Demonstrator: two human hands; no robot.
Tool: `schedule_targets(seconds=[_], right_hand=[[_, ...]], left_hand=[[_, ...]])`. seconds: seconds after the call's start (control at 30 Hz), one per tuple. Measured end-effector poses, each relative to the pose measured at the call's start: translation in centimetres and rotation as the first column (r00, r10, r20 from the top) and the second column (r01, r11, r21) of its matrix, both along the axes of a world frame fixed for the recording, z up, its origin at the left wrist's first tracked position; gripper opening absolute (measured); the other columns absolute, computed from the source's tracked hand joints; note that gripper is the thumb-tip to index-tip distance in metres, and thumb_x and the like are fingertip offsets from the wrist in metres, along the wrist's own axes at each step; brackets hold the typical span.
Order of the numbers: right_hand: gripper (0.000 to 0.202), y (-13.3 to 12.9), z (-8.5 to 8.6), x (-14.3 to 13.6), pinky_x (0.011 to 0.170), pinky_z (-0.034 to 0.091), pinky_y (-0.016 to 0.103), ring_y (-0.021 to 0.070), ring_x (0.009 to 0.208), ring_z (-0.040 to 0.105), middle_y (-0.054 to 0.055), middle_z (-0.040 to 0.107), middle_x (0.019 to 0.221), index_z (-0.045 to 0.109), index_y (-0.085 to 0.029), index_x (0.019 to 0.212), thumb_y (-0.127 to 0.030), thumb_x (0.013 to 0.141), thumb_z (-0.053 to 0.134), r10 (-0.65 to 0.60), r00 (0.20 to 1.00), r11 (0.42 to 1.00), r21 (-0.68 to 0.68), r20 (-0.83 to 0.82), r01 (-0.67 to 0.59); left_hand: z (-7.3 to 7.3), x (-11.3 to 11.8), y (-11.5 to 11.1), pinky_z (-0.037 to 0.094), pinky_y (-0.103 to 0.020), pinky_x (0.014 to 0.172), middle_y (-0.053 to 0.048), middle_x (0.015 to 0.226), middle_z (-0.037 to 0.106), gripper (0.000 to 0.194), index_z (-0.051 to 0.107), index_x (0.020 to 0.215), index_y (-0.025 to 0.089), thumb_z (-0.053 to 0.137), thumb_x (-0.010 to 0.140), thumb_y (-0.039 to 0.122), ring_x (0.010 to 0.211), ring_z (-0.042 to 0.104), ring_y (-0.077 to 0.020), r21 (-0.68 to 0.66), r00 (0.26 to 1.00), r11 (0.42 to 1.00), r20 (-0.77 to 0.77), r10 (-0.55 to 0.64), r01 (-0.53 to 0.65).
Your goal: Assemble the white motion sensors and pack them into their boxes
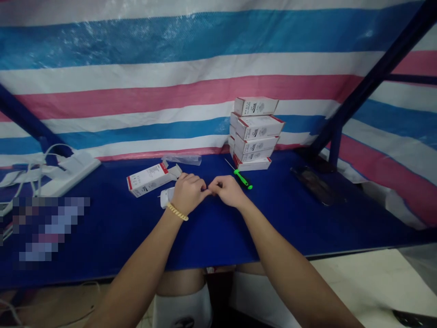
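My left hand (pixel 189 191) and my right hand (pixel 227 189) meet fingertip to fingertip above the blue table (pixel 218 232), each in a pinch. Whatever lies between the fingers is too small to make out. Partly hidden by my left hand and wrist, a white device (pixel 166 197) rests on the table. Behind it lies a white and red box (pixel 148 180) with its end flap open, and a clear plastic bag (pixel 186 159) is just beyond. A screwdriver with a green and black handle (pixel 243 179) lies to the right of my right hand.
Several white boxes (pixel 257 146) are stacked at the back. A white power strip (pixel 70 173) with cables sits at the left. A dark object in clear wrapping (pixel 314 184) lies at the right. Blue frame posts (pixel 362 91) slant beside the striped sheet.
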State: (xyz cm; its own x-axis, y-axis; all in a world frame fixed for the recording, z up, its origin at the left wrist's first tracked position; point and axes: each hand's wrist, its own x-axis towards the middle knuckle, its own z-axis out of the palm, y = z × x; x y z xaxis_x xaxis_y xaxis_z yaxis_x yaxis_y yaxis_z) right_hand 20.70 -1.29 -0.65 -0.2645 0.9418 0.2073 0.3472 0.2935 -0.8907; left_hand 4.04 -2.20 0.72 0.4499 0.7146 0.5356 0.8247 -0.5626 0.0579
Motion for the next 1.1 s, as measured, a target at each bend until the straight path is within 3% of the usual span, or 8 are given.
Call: schedule_targets(seconds=[0.13,0.3,0.43,0.57,0.8,0.87,0.97,1.1], right_hand=[[0.015,1.9,0.7,2.1,0.054,0.043,0.027,0.013,0.051,0.055,0.001,0.065,0.06,0.065,-0.019,0.068,-0.029,0.077,0.059,-0.154,0.985,0.988,-0.038,-0.071,0.152],[0.013,4.8,0.8,4.3,0.07,0.049,0.038,0.018,0.06,0.056,0.002,0.064,0.062,0.068,-0.023,0.064,-0.023,0.075,0.062,-0.263,0.912,0.954,0.226,0.314,0.197],[0.012,5.3,-1.3,4.9,0.081,0.048,0.048,0.0233,0.076,0.055,0.005,0.059,0.066,0.07,-0.024,0.064,-0.019,0.072,0.064,-0.335,0.836,0.885,0.449,0.433,0.122],[0.01,4.9,-3.0,5.8,0.084,0.045,0.053,0.0273,0.087,0.054,0.008,0.059,0.073,0.073,-0.025,0.069,-0.023,0.074,0.064,-0.339,0.782,0.861,0.507,0.523,0.035],[0.021,4.1,-2.6,5.9,0.09,0.041,0.06,0.0327,0.099,0.053,0.011,0.062,0.088,0.073,-0.023,0.091,-0.035,0.076,0.065,-0.417,0.774,0.837,0.534,0.477,0.121],[0.025,3.3,-1.8,4.9,0.092,0.043,0.058,0.0309,0.099,0.055,0.011,0.064,0.09,0.073,-0.023,0.095,-0.037,0.077,0.064,-0.361,0.832,0.842,0.53,0.421,0.097],[0.036,1.9,-0.5,3.2,0.095,0.046,0.052,0.0278,0.102,0.059,0.01,0.067,0.101,0.07,-0.024,0.106,-0.043,0.076,0.068,-0.144,0.926,0.89,0.454,0.348,-0.032],[0.066,0.8,0.2,1.8,0.098,0.046,0.049,0.0289,0.113,0.058,0.01,0.065,0.119,0.063,-0.025,0.123,-0.049,0.064,0.079,0.148,0.918,0.923,0.283,0.367,-0.262]], left_hand=[[1.6,-2.0,0.2,0.046,-0.037,0.076,-0.006,0.075,0.068,0.036,0.064,0.072,0.017,0.072,0.077,0.051,0.076,0.062,-0.0222,-0.025,0.994,0.997,0.09,0.069,-0.067],[3.3,-6.5,1.2,0.049,-0.037,0.079,-0.011,0.101,0.07,0.058,0.068,0.097,0.016,0.078,0.061,0.061,0.095,0.065,-0.0287,-0.35,0.993,0.932,-0.102,0.06,-0.092],[2.4,-7.1,1.6,0.049,-0.038,0.079,-0.014,0.107,0.069,0.079,0.065,0.11,0.015,0.081,0.05,0.064,0.097,0.065,-0.0325,-0.475,0.983,0.876,-0.182,-0.008,-0.08],[1.1,-5.7,1.4,0.048,-0.036,0.071,-0.012,0.102,0.068,0.07,0.063,0.112,0.016,0.075,0.06,0.062,0.087,0.066,-0.0299,-0.501,0.983,0.861,-0.182,-0.009,-0.085],[0.9,-6.9,0.2,0.049,-0.041,0.079,-0.016,0.117,0.063,0.084,0.053,0.128,0.016,0.079,0.056,0.05,0.102,0.062,-0.0355,-0.498,0.976,0.858,-0.218,0.014,-0.124],[0.8,-6.8,0.0,0.05,-0.042,0.08,-0.017,0.115,0.063,0.083,0.05,0.13,0.014,0.079,0.058,0.044,0.1,0.062,-0.0353,-0.496,0.979,0.861,-0.202,0.013,-0.114],[0.3,-5.4,-0.1,0.049,-0.043,0.086,-0.017,0.118,0.062,0.082,0.043,0.135,0.014,0.076,0.063,0.037,0.104,0.062,-0.0339,-0.472,0.991,0.881,-0.127,-0.029,-0.034],[-0.7,-2.9,-0.1,0.048,-0.043,0.094,-0.018,0.125,0.057,0.075,0.042,0.135,0.011,0.069,0.071,0.039,0.111,0.059,-0.0317,-0.467,0.988,0.873,0.017,-0.151,0.141]])
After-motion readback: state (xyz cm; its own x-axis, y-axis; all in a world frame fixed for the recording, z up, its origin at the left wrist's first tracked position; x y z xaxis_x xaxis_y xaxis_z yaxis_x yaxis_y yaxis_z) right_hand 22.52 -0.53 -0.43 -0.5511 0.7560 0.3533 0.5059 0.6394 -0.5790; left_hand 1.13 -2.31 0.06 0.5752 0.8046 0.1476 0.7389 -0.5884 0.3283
